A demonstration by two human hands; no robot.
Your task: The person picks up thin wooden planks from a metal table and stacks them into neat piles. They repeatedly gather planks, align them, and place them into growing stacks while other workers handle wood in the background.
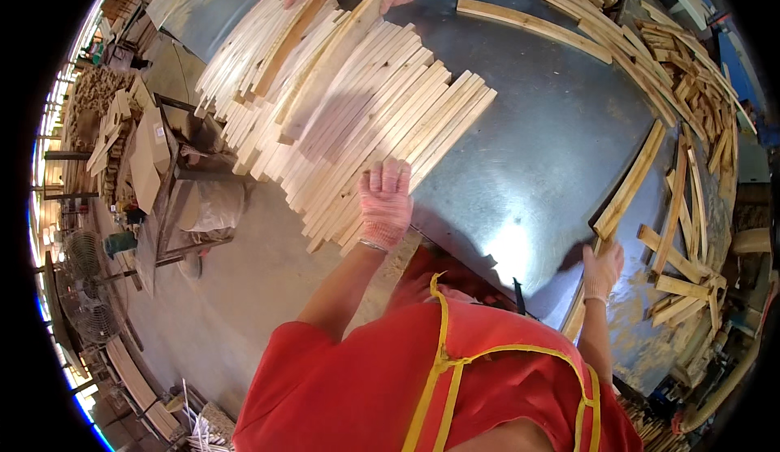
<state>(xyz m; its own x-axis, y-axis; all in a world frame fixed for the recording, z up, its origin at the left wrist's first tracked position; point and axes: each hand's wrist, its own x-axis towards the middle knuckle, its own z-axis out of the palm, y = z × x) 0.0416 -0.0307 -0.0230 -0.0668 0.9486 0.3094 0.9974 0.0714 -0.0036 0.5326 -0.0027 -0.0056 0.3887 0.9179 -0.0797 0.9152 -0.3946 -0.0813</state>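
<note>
Head-worn fisheye, facing down, near red shirt [341,379], grey tabletop [487,167] beyond.

Gloved left hand [385,202] palm down, fingers extended; right hand [602,273] out to the right, thumb apart

Woodworking workshop, seen from above; identified by a dense row of cut wooden strips [398,106] laid across a broad metal surface [487,176], a heap of timber pieces [689,82] at the right, and tan dust resembling sawdust [646,338] beside it; at the left, further stacked wood [91,98], cardboard [148,159] and a caged fan [84,269] above a grey-brown floor [211,289].
</note>
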